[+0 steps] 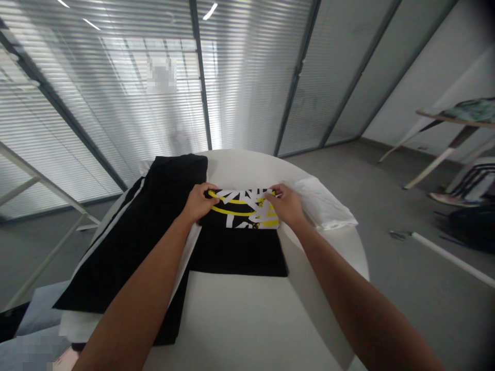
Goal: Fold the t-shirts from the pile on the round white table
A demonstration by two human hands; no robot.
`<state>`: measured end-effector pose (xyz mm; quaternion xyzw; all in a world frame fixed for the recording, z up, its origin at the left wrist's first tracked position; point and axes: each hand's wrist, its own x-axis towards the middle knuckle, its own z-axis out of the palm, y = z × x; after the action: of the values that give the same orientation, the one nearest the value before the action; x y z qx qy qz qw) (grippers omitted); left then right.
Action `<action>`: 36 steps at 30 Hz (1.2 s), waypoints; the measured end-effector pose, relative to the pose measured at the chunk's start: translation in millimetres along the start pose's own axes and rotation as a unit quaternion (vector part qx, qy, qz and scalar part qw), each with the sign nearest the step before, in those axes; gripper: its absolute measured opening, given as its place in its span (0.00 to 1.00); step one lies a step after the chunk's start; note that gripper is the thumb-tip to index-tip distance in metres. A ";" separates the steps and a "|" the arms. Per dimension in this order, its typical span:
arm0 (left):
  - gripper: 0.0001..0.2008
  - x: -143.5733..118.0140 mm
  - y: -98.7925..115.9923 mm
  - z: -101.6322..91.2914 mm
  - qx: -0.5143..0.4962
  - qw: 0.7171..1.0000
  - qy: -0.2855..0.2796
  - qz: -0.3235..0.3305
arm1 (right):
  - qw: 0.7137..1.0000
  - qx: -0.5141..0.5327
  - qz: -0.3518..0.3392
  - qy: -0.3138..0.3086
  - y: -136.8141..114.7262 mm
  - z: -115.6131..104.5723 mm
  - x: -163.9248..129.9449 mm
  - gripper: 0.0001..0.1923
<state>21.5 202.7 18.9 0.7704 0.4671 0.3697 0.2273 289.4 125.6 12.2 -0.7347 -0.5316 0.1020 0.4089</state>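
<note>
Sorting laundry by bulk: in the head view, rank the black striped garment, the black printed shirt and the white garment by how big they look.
1. black striped garment
2. black printed shirt
3. white garment; it lies farther away and looks bunched, so its true size is unsure.

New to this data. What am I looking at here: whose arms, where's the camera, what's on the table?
There is no machine here: the arms belong to a person wearing a camera on the head, looking forward and down. It is the only view. The left hand and right hand each grip a top corner of a folded black shirt with yellow and white print, which lies on a round white table. Black trousers with white stripes lie to the left, a white garment to the right.
</note>
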 end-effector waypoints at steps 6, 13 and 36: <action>0.09 0.8 18.0 -5.9 0.048 0.989 0.122 0.068 | 0.981 0.179 -0.046 0.055 -1.8 -1.7 1.1 0.19; 0.10 0.4 19.1 -17.8 -0.036 0.992 0.086 0.087 | 0.982 0.163 -0.085 0.051 -7.4 -10.4 -3.7 0.08; 0.22 -13.6 34.3 16.9 0.328 0.927 -0.173 0.051 | 0.937 -0.110 -0.296 -0.152 -27.5 3.1 -31.7 0.17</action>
<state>49.7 174.8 27.3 0.8768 0.4756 0.0681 0.0198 255.3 102.6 20.6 -0.5601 -0.7888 0.0276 0.2514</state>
